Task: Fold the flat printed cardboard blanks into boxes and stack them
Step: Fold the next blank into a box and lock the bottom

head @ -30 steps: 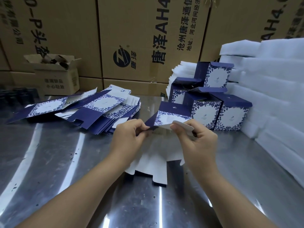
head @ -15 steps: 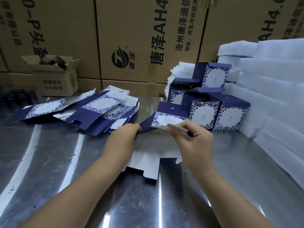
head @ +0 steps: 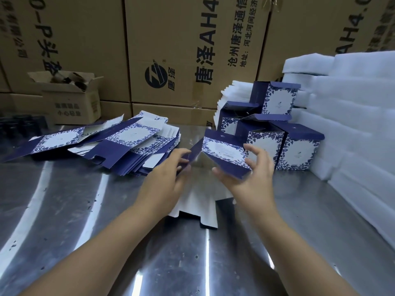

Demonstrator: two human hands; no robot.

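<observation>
A navy and white floral cardboard blank [head: 224,152] is half opened into a tube above the steel table, its white bottom flaps [head: 198,210] hanging toward me. My left hand [head: 168,178] holds its navy left panel between thumb and fingers. My right hand [head: 250,174] grips the right side, thumb under the lower edge and fingers spread over the top. A fanned pile of flat blanks [head: 128,146] lies to the left. Several folded boxes [head: 284,142] stand stacked behind my right hand.
White foam sheets [head: 352,124] are piled along the right side. Large brown cartons [head: 192,52] form a wall at the back, with a small open carton [head: 70,97] at the back left. The steel table [head: 64,210] reflects light in front.
The blank has opened from nearly flat into a tube. My right hand let go of the white flap and moved round the box's right side; my left hand shifted along the navy panel.
</observation>
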